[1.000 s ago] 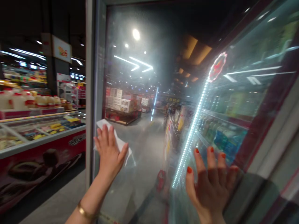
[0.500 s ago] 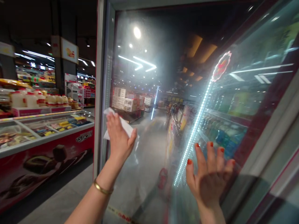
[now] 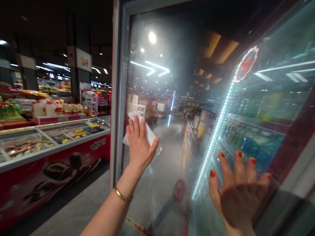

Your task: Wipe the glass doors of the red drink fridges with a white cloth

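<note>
My left hand lies flat against a glass door, fingers stretched upward and thumb out to the right. Under its palm and fingers it presses a white cloth onto the pane near the door's left frame. The cloth's corners stick out on both sides of the hand. At the lower right, my right hand is open with its fingers spread. Nothing shows in it, and it appears to rest on the glass, though exact contact is hard to tell. Orange nails show on its fingertips.
Left of the door stands a red chest freezer with packaged goods under its glass top. White jugs stand behind it. Bottles show through the glass at right, mixed with reflections of lights and a bright light strip.
The view has turned left, so the door and both hands sit farther right. My left hand and the cloth have slid slightly right, away from the door frame. My right hand stays spread.
</note>
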Motion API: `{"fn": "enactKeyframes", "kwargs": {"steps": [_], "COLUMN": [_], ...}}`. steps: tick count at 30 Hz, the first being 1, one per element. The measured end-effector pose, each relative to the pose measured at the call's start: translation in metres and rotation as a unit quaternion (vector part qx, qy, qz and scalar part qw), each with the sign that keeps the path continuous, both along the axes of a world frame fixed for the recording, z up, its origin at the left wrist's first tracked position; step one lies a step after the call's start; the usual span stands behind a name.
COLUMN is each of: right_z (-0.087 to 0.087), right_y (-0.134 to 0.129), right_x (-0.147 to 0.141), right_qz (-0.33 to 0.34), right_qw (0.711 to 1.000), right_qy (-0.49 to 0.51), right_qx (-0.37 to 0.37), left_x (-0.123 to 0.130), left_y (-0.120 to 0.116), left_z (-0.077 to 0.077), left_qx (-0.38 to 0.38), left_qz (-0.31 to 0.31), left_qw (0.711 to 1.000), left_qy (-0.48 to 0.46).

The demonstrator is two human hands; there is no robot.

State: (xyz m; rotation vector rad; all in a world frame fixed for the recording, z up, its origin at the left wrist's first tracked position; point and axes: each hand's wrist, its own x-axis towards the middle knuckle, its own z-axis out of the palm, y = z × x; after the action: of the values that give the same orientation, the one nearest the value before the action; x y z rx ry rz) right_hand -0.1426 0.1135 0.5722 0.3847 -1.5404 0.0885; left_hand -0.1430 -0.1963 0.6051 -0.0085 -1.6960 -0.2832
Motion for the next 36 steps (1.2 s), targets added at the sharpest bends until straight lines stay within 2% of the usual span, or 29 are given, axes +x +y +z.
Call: {"fn": "enactKeyframes", "kwargs": {"steps": [1, 2, 3, 5, 6, 7, 8, 9, 10, 12, 14, 15, 16, 17, 19, 21, 22, 23, 24, 26, 28, 29, 30, 31, 33, 35, 36], "right_z": [0.000, -0.001, -0.001, -0.002, -0.003, -0.004, -0.004, -0.005, -0.005, -0.006, -0.007, -0.006, -0.006, -0.005, -0.003, -0.002, -0.001, -0.001, -0.001, -0.001, -0.001, -0.001, -0.001, -0.001, -0.002, -0.003, -0.005], "right_y": [0.000, -0.001, -0.001, -0.003, -0.004, -0.005, -0.006, -0.007, -0.007, -0.006, -0.003, -0.001, 0.001, 0.002, 0.004, 0.004, 0.004, 0.003, 0.002, 0.001, 0.001, 0.001, 0.001, 0.001, 0.002, 0.002, 0.001], "right_x": [-0.001, -0.002, -0.003, -0.004, -0.004, -0.004, -0.003, -0.003, -0.003, -0.004, -0.004, -0.005, -0.004, -0.004, -0.001, 0.001, 0.002, 0.003, 0.004, 0.004, 0.004, 0.004, 0.004, 0.004, 0.004, 0.004, 0.004], "right_qz": [0.007, 0.013, 0.018, 0.019, 0.017, 0.015, 0.014, 0.015, 0.018, 0.027, 0.035, 0.040, 0.047, 0.056, 0.077, 0.097, 0.108, 0.117, 0.125, 0.129, 0.133, 0.140, 0.150, 0.159, 0.166, 0.165, 0.167], "right_qw": [1.000, 1.000, 1.000, 0.999, 0.999, 0.999, 0.999, 0.999, 0.999, 0.999, 0.999, 0.999, 0.999, 0.998, 0.996, 0.994, 0.993, 0.992, 0.991, 0.990, 0.989, 0.987, 0.985, 0.984, 0.982, 0.982, 0.981], "right_qy": [-0.003, -0.004, -0.005, -0.011, -0.013, -0.016, -0.022, -0.026, -0.028, -0.024, -0.007, 0.003, 0.012, 0.020, 0.031, 0.034, 0.034, 0.035, 0.039, 0.051, 0.065, 0.069, 0.073, 0.074, 0.074, 0.074, 0.076], "right_qx": [-0.006, -0.012, -0.017, -0.028, -0.027, -0.023, -0.021, -0.023, -0.027, -0.034, -0.021, -0.009, -0.001, -0.001, -0.012, -0.019, -0.020, -0.018, -0.019, -0.024, -0.030, -0.032, -0.035, -0.038, -0.043, -0.049, -0.055], "left_x": [-0.002, -0.002, 0.000, 0.008, 0.013, 0.017, 0.019, 0.019, 0.016, 0.007, -0.002, -0.003, -0.002, 0.000, 0.008, 0.015, 0.015, 0.015, 0.012, 0.004, -0.002, -0.002, -0.001, 0.002, 0.009, 0.015, 0.016], "left_y": [0.015, 0.034, 0.051, 0.075, 0.076, 0.072, 0.062, 0.050, 0.038, 0.028, 0.045, 0.060, 0.078, 0.093, 0.109, 0.096, 0.081, 0.064, 0.049, 0.034, 0.049, 0.065, 0.084, 0.101, 0.121, 0.118, 0.111], "left_z": [0.011, 0.014, 0.010, -0.017, -0.034, -0.047, -0.055, -0.054, -0.046, -0.012, 0.025, 0.037, 0.040, 0.036, 0.010, -0.018, -0.025, -0.024, -0.016, 0.018, 0.052, 0.061, 0.062, 0.055, 0.026, -0.003, -0.010], "left_qx": [-0.020, -0.058, -0.111, -0.234, -0.264, -0.257, -0.233, -0.193, -0.146, -0.067, -0.033, -0.051, -0.090, -0.147, -0.257, -0.289, -0.269, -0.226, -0.174, -0.098, -0.090, -0.115, -0.156, -0.207, -0.296, -0.319, -0.303], "left_qz": [0.002, 0.004, 0.003, -0.006, -0.011, -0.014, -0.015, -0.015, -0.015, -0.020, -0.035, -0.043, -0.053, -0.064, -0.082, -0.083, -0.075, -0.062, -0.044, -0.035, -0.038, -0.043, -0.051, -0.062, -0.094, -0.118, -0.119], "left_qw": [1.000, 0.998, 0.994, 0.972, 0.964, 0.966, 0.972, 0.981, 0.989, 0.997, 0.999, 0.997, 0.994, 0.987, 0.963, 0.954, 0.960, 0.972, 0.984, 0.995, 0.995, 0.992, 0.986, 0.976, 0.951, 0.940, 0.946], "left_qy": [0.003, 0.004, 0.000, -0.010, -0.012, -0.011, -0.006, 0.000, 0.007, 0.020, 0.025, 0.023, 0.019, 0.014, 0.008, 0.007, 0.006, 0.007, 0.005, 0.009, 0.019, 0.019, 0.018, 0.013, 0.005, 0.006, 0.009]}}
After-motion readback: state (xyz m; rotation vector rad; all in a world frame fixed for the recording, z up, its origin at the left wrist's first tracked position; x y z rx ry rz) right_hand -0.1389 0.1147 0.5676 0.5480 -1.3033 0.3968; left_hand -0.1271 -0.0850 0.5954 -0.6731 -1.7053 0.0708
